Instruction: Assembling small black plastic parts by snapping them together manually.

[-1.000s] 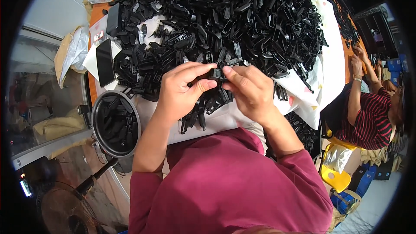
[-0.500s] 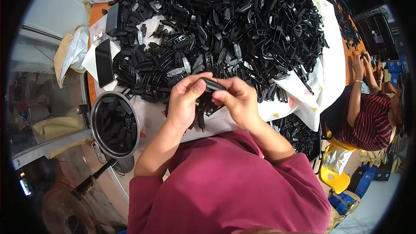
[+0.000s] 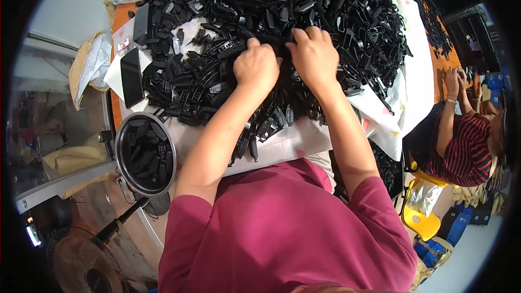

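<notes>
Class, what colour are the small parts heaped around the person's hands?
The small parts are mostly black, shown best in the head view.

Your left hand (image 3: 256, 65) and right hand (image 3: 316, 57), joined around one black piece half a second ago, have separated and advanced onto the pile of black parts (image 3: 271, 13). Your left forearm (image 3: 220, 130) and right forearm (image 3: 351, 135) now extend farther forward. The piece has left view. Near-edge parts (image 3: 267, 128), previously covered by your hands, are now exposed.
</notes>
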